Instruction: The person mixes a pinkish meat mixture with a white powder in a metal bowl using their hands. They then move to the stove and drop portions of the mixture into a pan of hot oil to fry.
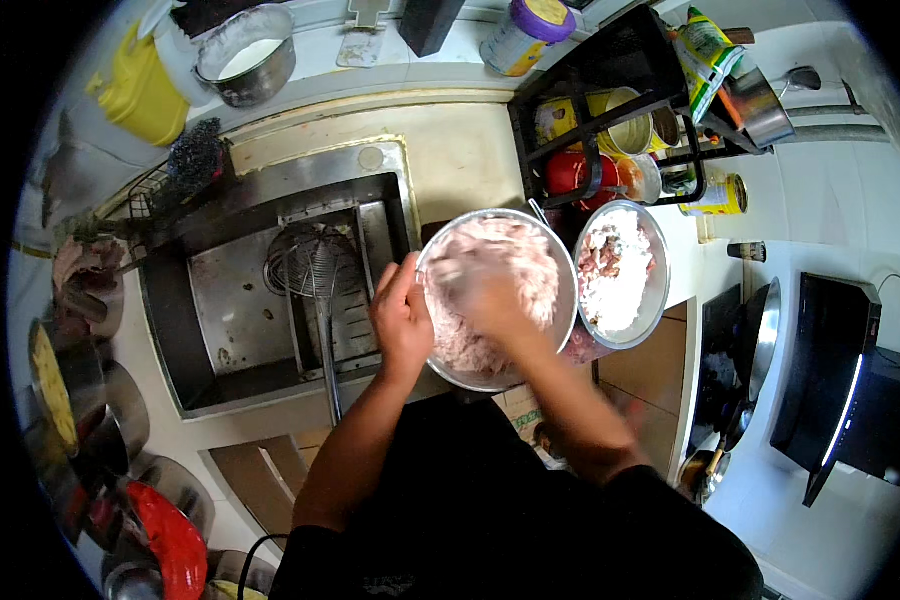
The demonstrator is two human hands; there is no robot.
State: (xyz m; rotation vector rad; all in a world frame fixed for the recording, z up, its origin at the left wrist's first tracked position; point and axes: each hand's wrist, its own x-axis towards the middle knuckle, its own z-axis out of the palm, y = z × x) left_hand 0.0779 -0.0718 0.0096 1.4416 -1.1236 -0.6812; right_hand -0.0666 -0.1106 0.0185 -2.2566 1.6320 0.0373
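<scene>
My left hand point(403, 319) grips the left rim of a round metal bowl point(574, 300), thumb at the edge. Pale pink minced meat point(529, 247) fills much of this bowl. Over the mince, my right hand point(487, 296) is blurred, its fingers partly hidden in or against the meat; whether they close on anything is unclear. Just right of the bowl stands a second metal bowl point(661, 292), holding reddish meat pieces and white powder point(619, 300).
At left is a steel sink point(232, 300) with a wire skimmer point(315, 262) across it. A black rack point(589, 135) with tins and jars stands behind the bowls. Several metal pots point(131, 405) line the lower left. A pot with white contents point(259, 79) sits on the back ledge.
</scene>
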